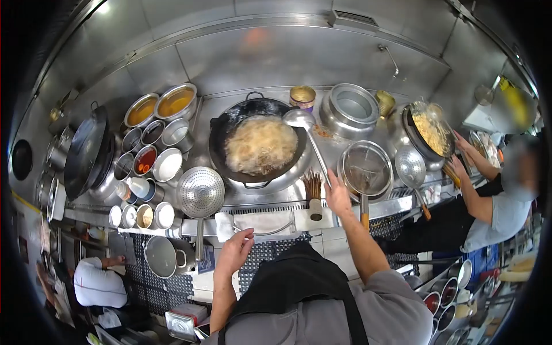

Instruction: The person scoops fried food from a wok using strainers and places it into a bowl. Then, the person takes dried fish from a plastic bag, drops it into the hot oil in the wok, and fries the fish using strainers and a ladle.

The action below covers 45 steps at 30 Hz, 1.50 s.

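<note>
A black wok [218, 138] on the stove holds bubbling, foamy oil [261, 145]. My right hand [338, 194] grips the handle of a long steel ladle [299, 118], whose bowl rests at the wok's upper right rim. Near the counter's front edge my left hand [237, 248] hangs with nothing in it, fingers loosely curled but apart. Between them a white cloth [259, 222] lies over the front rail. Beside my right hand are a bamboo brush [314, 198] and a round mesh strainer [365, 167].
A perforated skimmer [200, 192] lies left of the wok, near sauce pots [145, 160] and oil bowls [176, 101]. A lidded steel pot [352, 110] stands behind the strainer. At the right, a co-worker [494, 213] handles another wok [428, 131]; another person [99, 282] is lower left.
</note>
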Each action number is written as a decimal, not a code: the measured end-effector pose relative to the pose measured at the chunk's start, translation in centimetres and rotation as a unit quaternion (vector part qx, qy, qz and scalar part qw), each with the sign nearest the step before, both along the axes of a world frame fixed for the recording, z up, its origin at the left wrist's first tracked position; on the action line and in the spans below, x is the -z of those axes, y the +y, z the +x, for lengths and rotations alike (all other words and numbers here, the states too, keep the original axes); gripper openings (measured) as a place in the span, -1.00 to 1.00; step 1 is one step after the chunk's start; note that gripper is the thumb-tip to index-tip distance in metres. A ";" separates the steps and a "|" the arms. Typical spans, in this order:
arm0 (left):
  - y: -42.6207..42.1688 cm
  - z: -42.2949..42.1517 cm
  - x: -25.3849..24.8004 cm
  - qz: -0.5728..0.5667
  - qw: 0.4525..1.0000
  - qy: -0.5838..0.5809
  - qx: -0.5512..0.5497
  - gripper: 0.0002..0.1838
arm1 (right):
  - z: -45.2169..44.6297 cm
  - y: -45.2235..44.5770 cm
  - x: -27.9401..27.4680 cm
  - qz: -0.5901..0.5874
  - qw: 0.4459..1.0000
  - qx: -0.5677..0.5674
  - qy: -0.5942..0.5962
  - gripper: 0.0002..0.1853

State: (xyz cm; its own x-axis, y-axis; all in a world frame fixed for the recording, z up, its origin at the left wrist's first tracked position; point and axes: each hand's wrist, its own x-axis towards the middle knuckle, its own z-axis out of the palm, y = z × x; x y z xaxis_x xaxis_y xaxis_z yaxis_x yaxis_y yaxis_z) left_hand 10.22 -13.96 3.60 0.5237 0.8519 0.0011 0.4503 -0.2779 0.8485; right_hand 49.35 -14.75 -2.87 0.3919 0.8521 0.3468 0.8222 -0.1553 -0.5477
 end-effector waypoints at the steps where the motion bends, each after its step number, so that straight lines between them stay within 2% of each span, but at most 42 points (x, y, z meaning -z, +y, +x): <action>1: -0.1 0.1 0.1 -0.001 1.000 0.001 0.012 -0.65 | -0.6 -0.6 1.1 0.000 0.999 0.028 0.023 -0.39; 3: -0.5 0.3 0.3 0.002 1.000 0.003 0.020 -0.66 | -1.7 -1.5 1.9 -0.015 0.995 0.081 0.059 -0.39; 6: -1.0 0.0 0.4 -0.010 0.999 0.004 0.035 -0.65 | -1.4 -2.3 5.0 -0.008 0.993 0.095 0.070 -0.42; 10: -1.1 -1.2 1.6 -0.026 0.999 0.012 0.034 -0.64 | -1.3 -3.7 8.9 -0.061 0.987 0.128 0.072 -0.40; 13: -1.1 -1.6 1.0 -0.027 0.999 0.007 0.038 -0.64 | -2.4 -4.8 8.9 -0.148 0.965 0.182 0.118 -0.40; 14: -1.0 -1.8 1.1 -0.033 0.999 0.000 0.041 -0.65 | -2.6 -5.2 8.1 -0.183 0.959 0.182 0.119 -0.38; 15: -0.9 -1.9 0.7 -0.017 0.999 0.009 0.044 -0.65 | -2.5 -5.0 8.4 -0.204 0.955 0.189 0.101 -0.25; 16: -0.9 -2.0 0.2 -0.001 0.999 0.019 0.045 -0.65 | -2.4 -4.8 8.7 -0.217 0.952 0.195 0.096 -0.36; 17: -1.0 -2.0 -0.4 -0.002 0.999 0.026 0.039 -0.66 | -1.7 -4.8 10.0 -0.239 0.956 0.167 0.017 -0.53; 19: -0.8 -2.3 -0.1 0.010 0.999 0.033 0.041 -0.67 | -1.9 -4.6 7.9 -0.200 0.969 0.144 -0.008 -0.65; 22: -0.6 -2.4 0.4 0.032 0.998 0.013 0.056 -0.68 | -2.3 -3.7 6.3 -0.052 0.991 0.124 -0.017 -0.67; 25: -0.8 -2.4 -0.1 0.005 0.999 0.019 0.051 -0.66 | -2.9 -3.0 3.6 0.018 0.996 0.087 0.009 -0.65; 27: -0.8 -2.8 1.1 0.061 0.995 0.045 0.065 -0.66 | -2.5 -2.6 3.6 -0.010 0.998 0.066 -0.016 -0.61; 28: -0.7 -3.1 2.0 0.081 0.994 0.044 0.066 -0.65 | -2.7 -2.3 2.7 -0.036 0.997 0.061 0.016 -0.60; 30: -1.0 -3.4 1.2 0.059 0.996 0.046 0.056 -0.64 | -1.9 -1.6 2.9 -0.071 0.996 0.047 0.000 -0.63; 31: -1.1 -3.7 1.4 0.055 0.996 0.045 0.045 -0.62 | -3.2 -1.8 0.8 -0.048 0.998 0.034 0.011 -0.65; 32: -1.3 -4.0 1.1 0.049 0.997 0.038 0.040 -0.62 | -3.0 -1.7 0.6 -0.024 0.999 0.005 -0.048 -0.67; 34: -2.0 -4.8 1.5 0.088 0.995 0.037 0.009 -0.63 | -1.8 -0.5 1.2 0.008 0.996 -0.041 -0.078 -0.72; 37: -3.4 -6.4 2.9 0.105 0.993 0.027 -0.047 -0.66 | -0.4 3.3 1.7 0.038 0.994 -0.098 -0.043 -0.71; 39: -4.6 -7.5 2.9 0.072 0.993 0.050 -0.082 -0.66 | -7.5 4.0 -6.0 0.207 0.937 -0.163 -0.231 -0.71; 40: -5.3 -8.2 3.6 0.060 0.991 0.063 -0.102 -0.66 | -9.3 4.6 -8.1 0.178 0.954 -0.208 -0.123 -0.68; 42: -7.0 -9.3 3.8 0.056 0.985 0.072 -0.146 -0.66 | -8.5 8.5 -5.5 0.109 0.975 -0.188 -0.052 -0.71; 43: -7.7 -9.8 3.9 0.056 0.982 0.076 -0.163 -0.66 | -9.7 9.6 -6.4 0.106 0.969 -0.208 -0.081 -0.69; 45: -8.9 -10.3 3.9 0.050 0.978 0.075 -0.190 -0.66 | -13.7 10.5 -7.7 0.126 0.956 -0.260 0.050 -0.70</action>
